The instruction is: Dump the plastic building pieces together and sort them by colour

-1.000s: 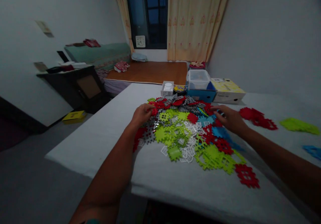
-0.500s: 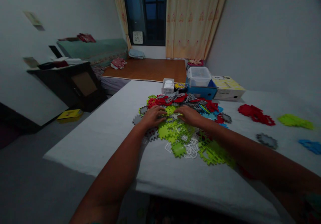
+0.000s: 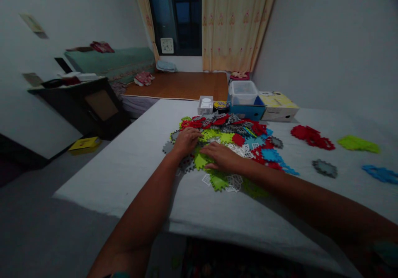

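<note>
A heap of flat plastic pieces with toothed edges spreads over the table in lime green, red, grey and blue, mixed with small white lattice pieces [image 3: 234,183]. My left hand [image 3: 186,141] rests at the heap's left side, fingers reaching over the green and grey pieces, with nothing plainly held. Just right of it and nearer to me, my right hand [image 3: 221,157] lies over the lime green pieces [image 3: 202,160] with its fingers apart. The hand hides part of the green pieces beneath it. A lime green gear-edged piece [image 3: 219,181] lies below my right hand.
Sorted to the right lie red pieces [image 3: 312,137], lime green pieces [image 3: 357,144], a grey piece [image 3: 324,168] and blue pieces [image 3: 379,174]. Behind the heap stand a small white box [image 3: 205,105], a blue box [image 3: 247,112] holding a clear tub [image 3: 243,90], and a yellow-white carton [image 3: 280,106].
My right hand has moved toward me and slightly left, uncovering green, red and white pieces behind it. My left hand stays near its place. The view has shifted slightly.
</note>
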Tool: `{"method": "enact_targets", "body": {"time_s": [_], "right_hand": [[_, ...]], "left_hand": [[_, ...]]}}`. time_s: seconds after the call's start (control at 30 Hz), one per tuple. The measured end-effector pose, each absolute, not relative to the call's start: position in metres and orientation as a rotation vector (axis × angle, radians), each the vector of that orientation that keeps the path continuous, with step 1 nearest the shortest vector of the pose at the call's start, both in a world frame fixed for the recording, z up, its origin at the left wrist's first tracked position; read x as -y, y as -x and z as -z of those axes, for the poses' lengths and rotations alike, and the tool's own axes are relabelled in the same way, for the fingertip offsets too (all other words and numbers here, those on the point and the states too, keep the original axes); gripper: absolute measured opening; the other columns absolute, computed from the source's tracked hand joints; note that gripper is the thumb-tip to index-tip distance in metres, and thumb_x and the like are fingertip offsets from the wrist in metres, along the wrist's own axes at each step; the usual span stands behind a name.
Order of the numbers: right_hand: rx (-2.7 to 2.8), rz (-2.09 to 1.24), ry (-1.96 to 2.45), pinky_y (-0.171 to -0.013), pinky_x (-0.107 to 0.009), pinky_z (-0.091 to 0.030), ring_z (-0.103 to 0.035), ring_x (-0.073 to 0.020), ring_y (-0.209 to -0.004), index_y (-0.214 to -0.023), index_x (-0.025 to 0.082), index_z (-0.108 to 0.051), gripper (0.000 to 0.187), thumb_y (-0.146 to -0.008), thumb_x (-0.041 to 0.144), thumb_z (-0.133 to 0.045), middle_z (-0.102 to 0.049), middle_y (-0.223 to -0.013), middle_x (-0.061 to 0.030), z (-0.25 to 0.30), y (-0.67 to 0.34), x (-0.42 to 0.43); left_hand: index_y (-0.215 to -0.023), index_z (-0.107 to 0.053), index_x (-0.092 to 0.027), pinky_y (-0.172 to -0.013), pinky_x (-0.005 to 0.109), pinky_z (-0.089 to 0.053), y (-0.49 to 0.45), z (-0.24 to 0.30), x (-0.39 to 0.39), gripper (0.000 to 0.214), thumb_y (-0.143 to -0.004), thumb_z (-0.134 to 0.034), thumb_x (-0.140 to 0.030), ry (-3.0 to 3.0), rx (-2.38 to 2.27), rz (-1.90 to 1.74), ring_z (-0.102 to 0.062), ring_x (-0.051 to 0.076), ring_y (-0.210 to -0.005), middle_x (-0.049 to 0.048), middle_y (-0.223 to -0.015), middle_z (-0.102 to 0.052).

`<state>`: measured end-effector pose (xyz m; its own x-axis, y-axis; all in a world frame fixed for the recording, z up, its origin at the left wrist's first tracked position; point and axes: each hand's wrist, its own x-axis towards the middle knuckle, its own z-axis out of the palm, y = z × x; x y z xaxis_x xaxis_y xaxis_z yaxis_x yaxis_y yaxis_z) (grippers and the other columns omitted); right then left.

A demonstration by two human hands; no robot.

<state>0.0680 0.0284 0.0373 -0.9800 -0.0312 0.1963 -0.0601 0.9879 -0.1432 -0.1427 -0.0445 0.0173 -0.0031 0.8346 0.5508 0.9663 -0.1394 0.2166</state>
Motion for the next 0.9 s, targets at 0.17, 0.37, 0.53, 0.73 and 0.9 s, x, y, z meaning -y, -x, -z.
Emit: {"method": "enact_targets", "body": {"time_s": [0.17, 0.37, 0.53, 0.73, 0.9], "right_hand": [[2.983, 0.113, -0.095, -0.086, -0.037, -0.042, -0.057, -0.0255, -0.098, -0.107, 0.015, -0.065, 0.021, -0.094, 0.029, -0.057, -0.069, -0.1, -0.0133, -0.037, -0.065, -0.025], [2.686, 0.009, 0.391, -0.083, -0.033, -0.044, -0.063, -0.023, -0.093, -0.109, 0.018, -0.066, 0.024, -0.096, 0.025, -0.047, -0.072, -0.101, -0.0114, -0.053, -0.115, -0.073], [2.359, -0.364, 0.842, -0.076, -0.032, -0.051, -0.068, -0.0215, -0.084, -0.113, 0.019, -0.067, 0.03, -0.09, 0.029, -0.049, -0.074, -0.098, -0.0069, -0.053, -0.188, -0.132], [2.094, -0.632, 1.133, -0.059, -0.029, -0.053, -0.065, -0.0182, -0.065, -0.116, 0.014, -0.065, 0.038, -0.087, 0.034, -0.05, -0.072, -0.082, -0.0078, -0.031, -0.28, -0.183], [1.861, -0.481, 1.413, -0.064, -0.032, -0.054, -0.064, -0.0186, -0.064, -0.103, 0.012, -0.07, 0.034, -0.082, 0.033, -0.054, -0.071, -0.077, -0.0089, -0.031, -0.345, -0.231]], "left_hand": [[-0.101, -0.073, -0.021, -0.095, 0.038, -0.051, 0.138, -0.018, 0.047, 0.03, -0.084, -0.051, -0.009, 2.122, 1.946, 0.848, -0.063, 0.02, -0.102, 0.0051, -0.104, -0.073], [-0.106, -0.071, -0.021, -0.092, 0.04, -0.051, 0.122, -0.02, 0.045, 0.027, -0.09, -0.05, -0.015, 2.25, 1.89, 0.967, -0.063, 0.021, -0.101, 0.0069, -0.106, -0.072], [-0.114, -0.068, -0.022, -0.095, 0.037, -0.05, 0.085, -0.025, 0.043, 0.025, -0.093, -0.053, -0.023, 2.591, 1.702, 0.83, -0.061, 0.02, -0.105, 0.0062, -0.109, -0.07], [-0.114, -0.068, -0.021, -0.098, 0.042, -0.047, 0.054, -0.029, 0.037, 0.027, -0.09, -0.062, -0.03, 2.706, 1.636, 0.572, -0.059, 0.024, -0.109, 0.0093, -0.115, -0.067], [-0.101, -0.071, -0.025, -0.093, 0.04, -0.051, 0.062, -0.024, 0.033, 0.017, -0.088, -0.06, -0.026, 2.653, 1.664, 0.783, -0.062, 0.023, -0.103, 0.0074, -0.104, -0.069]]}}
